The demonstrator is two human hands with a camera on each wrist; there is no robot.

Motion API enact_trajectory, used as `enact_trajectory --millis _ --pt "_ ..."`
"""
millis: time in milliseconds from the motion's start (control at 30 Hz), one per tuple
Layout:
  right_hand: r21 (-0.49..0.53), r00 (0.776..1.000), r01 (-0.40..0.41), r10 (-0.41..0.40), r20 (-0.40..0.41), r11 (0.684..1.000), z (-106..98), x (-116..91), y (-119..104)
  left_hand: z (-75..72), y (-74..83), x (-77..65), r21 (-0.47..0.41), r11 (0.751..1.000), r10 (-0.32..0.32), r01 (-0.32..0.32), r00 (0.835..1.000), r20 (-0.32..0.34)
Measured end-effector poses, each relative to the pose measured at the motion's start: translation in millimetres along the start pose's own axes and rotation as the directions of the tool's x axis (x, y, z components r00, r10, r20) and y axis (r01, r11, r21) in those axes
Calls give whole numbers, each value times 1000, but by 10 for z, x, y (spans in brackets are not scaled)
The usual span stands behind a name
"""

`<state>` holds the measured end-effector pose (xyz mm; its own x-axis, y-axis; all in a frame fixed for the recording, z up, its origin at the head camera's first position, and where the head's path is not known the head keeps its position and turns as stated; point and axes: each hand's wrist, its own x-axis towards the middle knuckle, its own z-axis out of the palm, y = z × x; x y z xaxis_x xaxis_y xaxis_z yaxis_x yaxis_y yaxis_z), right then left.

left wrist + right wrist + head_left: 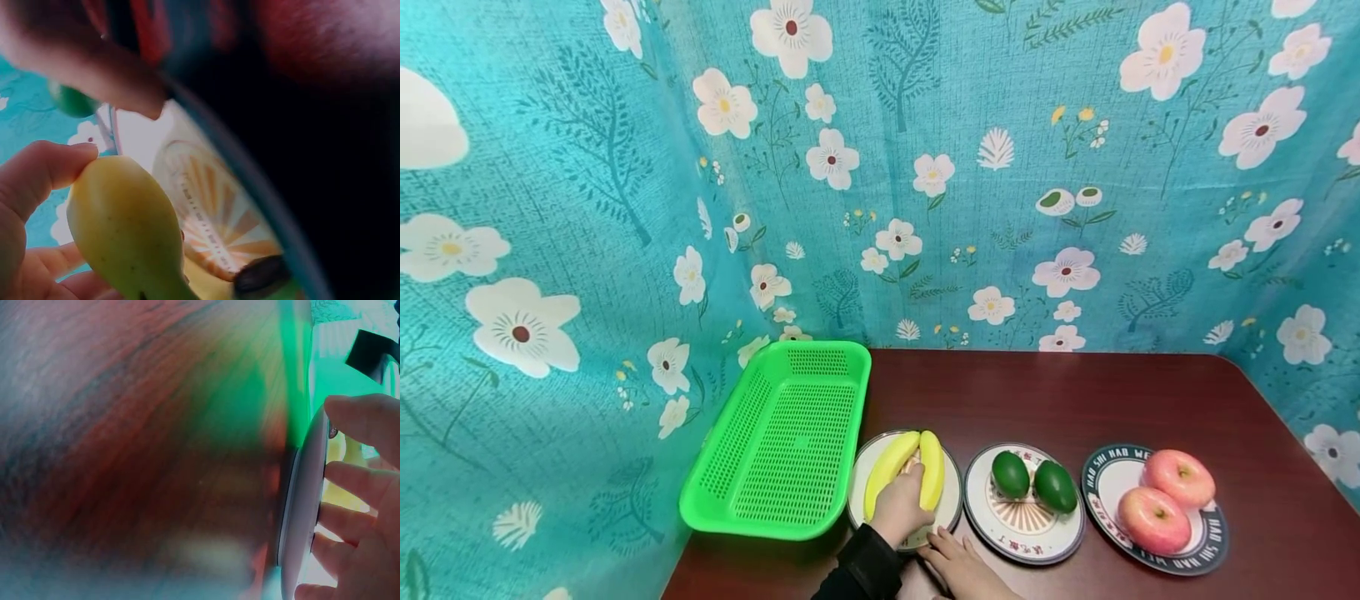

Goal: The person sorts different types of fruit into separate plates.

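Observation:
Two yellow bananas (887,473) lie on a white plate (952,492) beside the basket, their tips meeting at the far end. My left hand (901,507), in a black sleeve, reaches over that plate and grips the right-hand banana (932,471). In the left wrist view, thumb and fingers surround the thick end of the banana (122,219). My right hand (962,568) touches the plate's near rim. Seen from the right wrist, its spread fingers (350,481) rest along the plate edge (306,494).
A green plastic basket (801,442) stands on the left. Right of the bananas, a plate (1026,546) bears two dark green avocado-like fruits (1055,487). Farther right, a dark-rimmed plate (1206,550) holds two apples (1154,520). Floral cloth (955,208) hangs behind the dark wooden table (1000,392).

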<state>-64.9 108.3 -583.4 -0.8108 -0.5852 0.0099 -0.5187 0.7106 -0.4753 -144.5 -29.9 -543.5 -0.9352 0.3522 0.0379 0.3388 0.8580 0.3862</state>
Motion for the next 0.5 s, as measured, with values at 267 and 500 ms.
enact_trajectory --millis 267,500 --pt "-49 999 30 -32 -41 998 27 0 -10 92 -50 -28 22 1000 -19 19 1000 6" --pt "-49 998 35 -37 -43 998 21 -15 0 75 -14 -62 17 999 -31 31 1000 -3"
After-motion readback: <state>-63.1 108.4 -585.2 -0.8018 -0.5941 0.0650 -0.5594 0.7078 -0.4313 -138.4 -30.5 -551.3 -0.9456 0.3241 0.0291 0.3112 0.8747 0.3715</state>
